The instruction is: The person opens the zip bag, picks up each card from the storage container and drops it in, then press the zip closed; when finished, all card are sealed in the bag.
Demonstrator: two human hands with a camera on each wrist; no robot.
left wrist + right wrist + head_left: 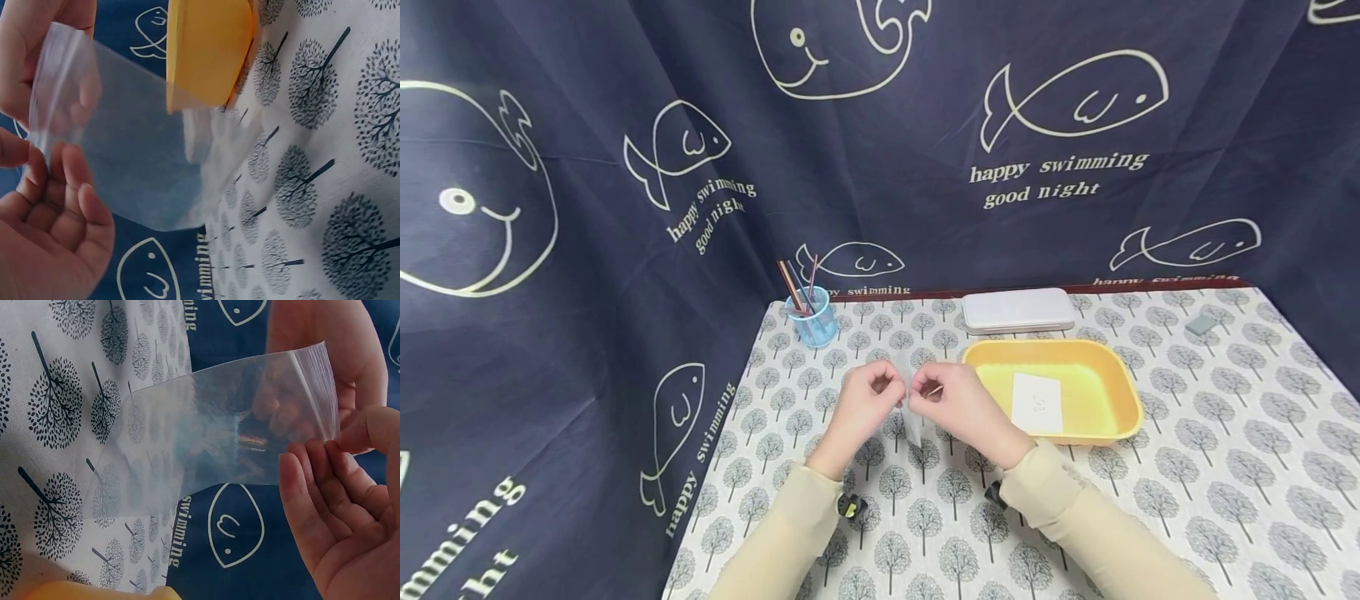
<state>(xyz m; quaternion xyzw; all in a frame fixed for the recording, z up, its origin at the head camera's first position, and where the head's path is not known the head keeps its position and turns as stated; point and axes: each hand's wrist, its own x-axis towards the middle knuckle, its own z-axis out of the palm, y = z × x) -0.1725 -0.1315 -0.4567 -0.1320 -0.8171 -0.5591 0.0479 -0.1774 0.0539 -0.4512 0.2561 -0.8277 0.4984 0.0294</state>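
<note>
the left hand point(863, 410) and right hand point(961, 407) are pinching the top of a clear bag point(219, 434), which is hanging over the tabletop point(1225, 475). they seem to be working its edge; the next move is probably needing gentle pinching.

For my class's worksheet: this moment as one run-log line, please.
left hand: pinches zip end of clear plastic bag | right hand: pinches same end | bag: hangs | yellow rectangular tray: right of bag

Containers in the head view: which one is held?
The clear plastic bag, pinched by the left hand and right hand; the blue cup, yellow tray and white case all rest untouched on the table.
</note>
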